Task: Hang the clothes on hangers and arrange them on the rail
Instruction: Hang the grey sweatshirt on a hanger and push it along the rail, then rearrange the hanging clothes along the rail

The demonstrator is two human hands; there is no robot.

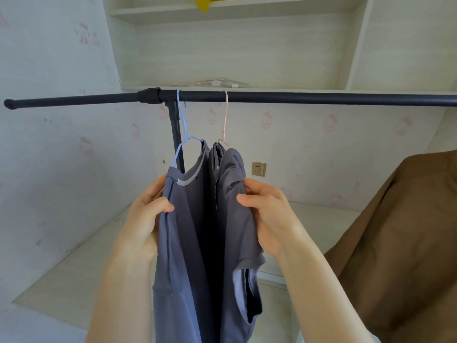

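Left hand (pixel 146 214) pinches left grey shirt (pixel 183 243); right hand (pixel 267 214) pinches right grey shirt (pixel 235 219). Both hang on rail (pixel 296 98). Advice: tug shoulders evenly, space hangers apart.

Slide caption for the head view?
Both hands grip two grey garments hanging from the black metal rail.

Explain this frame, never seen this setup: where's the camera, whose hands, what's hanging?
No machine here: a person wears one wide-angle camera on the head, looking forward and down at their own bare hands. A black rail crosses the view. Two grey shirts hang from it, one on a blue hanger, one on a pink hanger. The left hand grips the left shirt; the right hand grips the right shirt. A brown garment hangs at the right edge.
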